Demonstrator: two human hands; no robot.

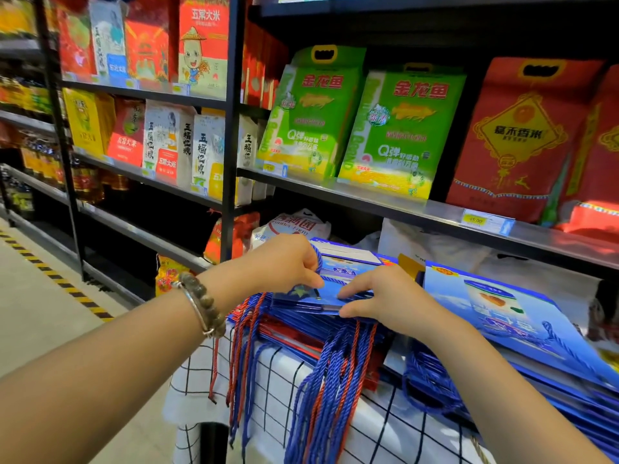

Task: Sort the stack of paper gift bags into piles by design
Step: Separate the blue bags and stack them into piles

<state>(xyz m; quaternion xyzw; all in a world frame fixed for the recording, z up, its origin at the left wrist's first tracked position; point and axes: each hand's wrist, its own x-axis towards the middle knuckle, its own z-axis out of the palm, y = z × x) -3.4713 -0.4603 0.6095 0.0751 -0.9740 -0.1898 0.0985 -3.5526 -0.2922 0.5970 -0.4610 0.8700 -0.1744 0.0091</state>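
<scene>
Through the head camera we look down at a stack of gift bags [294, 329] lying flat on a table under a black-and-white checked cloth [268, 383], with blue and red edges mixed in its layers. Our left hand [284, 262] sits at the far left corner of the top bag [331, 286], a blue one, with its fingers curled round that bag's blue cord and the thumb down on the paper. Our right hand [385, 299] is at the near edge of the same bag, forefinger on top and thumb beneath, pinching the edge between them. Blue and red cords [328, 380] from the stack hang over the front of the cloth. Just to the right lies a separate pile of blue bags [502, 313], all with what looks like the same picture (the print is too blurred to read). Two bracelets [201, 303] circle the left wrist. Behind the table runs a shop shelf [368, 199] holding green rice bags [402, 128] and red rice bags [512, 139]. Yellow-and-black tape [50, 272] crosses the floor at left.
</scene>
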